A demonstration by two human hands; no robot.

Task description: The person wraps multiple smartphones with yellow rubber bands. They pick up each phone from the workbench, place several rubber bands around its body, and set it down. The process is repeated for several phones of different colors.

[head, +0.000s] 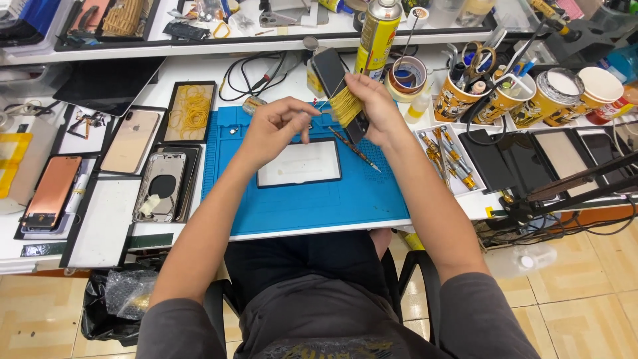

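Currently, at upper centre of the frame, my right hand point(372, 106) grips a phone point(335, 83) and yellow brush point(345, 106) above the blue mat point(306, 199). My left hand point(276, 126) pinches something too small to identify. Brushing appears underway; the next stroke calls for a steady phone.

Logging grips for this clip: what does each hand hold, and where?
Right hand grips a dark phone with a yellow-bristled brush at its lower end; the left hand's hold cannot be told.

mat point(372, 193) blue | brush bristles point(345, 106) yellow | spray can point(376, 36) yellow-green
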